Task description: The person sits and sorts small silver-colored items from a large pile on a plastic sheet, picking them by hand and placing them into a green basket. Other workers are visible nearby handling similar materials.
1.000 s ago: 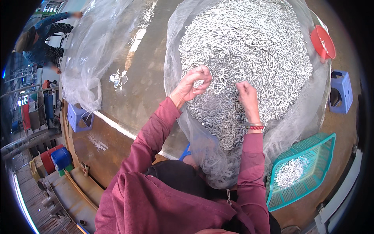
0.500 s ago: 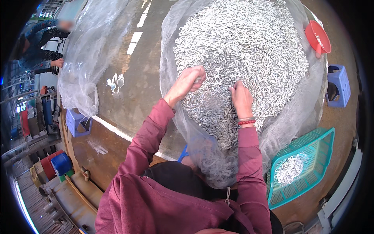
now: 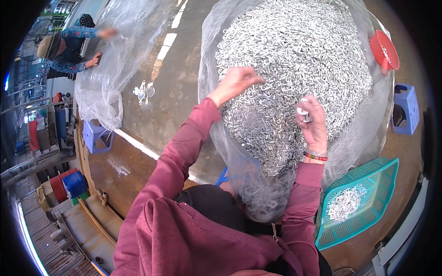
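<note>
A wide heap of small silvery pieces [image 3: 294,60] lies before me on clear mesh netting [image 3: 212,41]. Grey, pellet-like bits show at its near side, while whiter, curved or looped bits cover the rest. My left hand [image 3: 238,83] hovers over the heap's left part, thumb and fingers pinched; what is between them, if anything, I cannot make out. Over the right-middle of the heap, my right hand [image 3: 314,120] is turned partly palm up, its fingers curled around a few white curved pieces [image 3: 304,113]. Their exact kind is unclear.
At right stand a green basket [image 3: 386,188] with white curled pieces, a red scoop [image 3: 376,43] and a blue stool [image 3: 406,109]. Another blue stool [image 3: 95,138] is at left. Across the table [image 3: 165,106], a person [image 3: 60,48] handles more netting [image 3: 103,87].
My right hand has moved right, turned, and now shows white pieces in its fingers. My left hand has reached slightly up and right. The other person leans farther over the netting.
</note>
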`<state>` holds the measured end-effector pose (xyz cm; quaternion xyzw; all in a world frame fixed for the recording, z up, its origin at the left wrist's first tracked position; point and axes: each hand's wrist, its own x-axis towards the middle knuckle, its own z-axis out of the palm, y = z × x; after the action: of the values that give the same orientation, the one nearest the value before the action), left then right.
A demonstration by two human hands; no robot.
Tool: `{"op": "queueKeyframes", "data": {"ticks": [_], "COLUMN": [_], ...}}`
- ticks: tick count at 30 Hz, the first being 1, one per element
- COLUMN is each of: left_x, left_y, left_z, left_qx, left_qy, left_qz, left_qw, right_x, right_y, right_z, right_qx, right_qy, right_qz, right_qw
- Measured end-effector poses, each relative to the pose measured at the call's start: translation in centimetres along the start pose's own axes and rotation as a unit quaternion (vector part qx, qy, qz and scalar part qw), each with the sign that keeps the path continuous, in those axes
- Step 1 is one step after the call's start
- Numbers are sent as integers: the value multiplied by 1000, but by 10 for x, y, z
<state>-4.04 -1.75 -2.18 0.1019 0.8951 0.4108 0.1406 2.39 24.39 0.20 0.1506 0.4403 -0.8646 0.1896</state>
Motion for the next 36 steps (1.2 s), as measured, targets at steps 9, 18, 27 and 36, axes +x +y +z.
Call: {"op": "queueKeyframes", "data": {"ticks": [9, 18, 27, 36], "left_x": [-50, -50, -35, -36], "left_y": [-21, -40, -7, -5], "left_z": [-24, 35, -13, -24], "left_qx": [-715, 123, -39, -663], "left_qy": [-58, -26, -41, -131], "left_qz": [-111, -34, -68, -31], "left_qw": [688, 991, 996, 736], "right_x": [55, 53, 31, 56], "right_y": [16, 88, 48, 56], "right_z": [18, 27, 5, 18], "right_qx": [-248, -748, -248, -687], "right_qy": [-49, -25, -2, 63], "right_qz": [-44, -151, 8, -136], "right_qw": [967, 646, 969, 711]}}
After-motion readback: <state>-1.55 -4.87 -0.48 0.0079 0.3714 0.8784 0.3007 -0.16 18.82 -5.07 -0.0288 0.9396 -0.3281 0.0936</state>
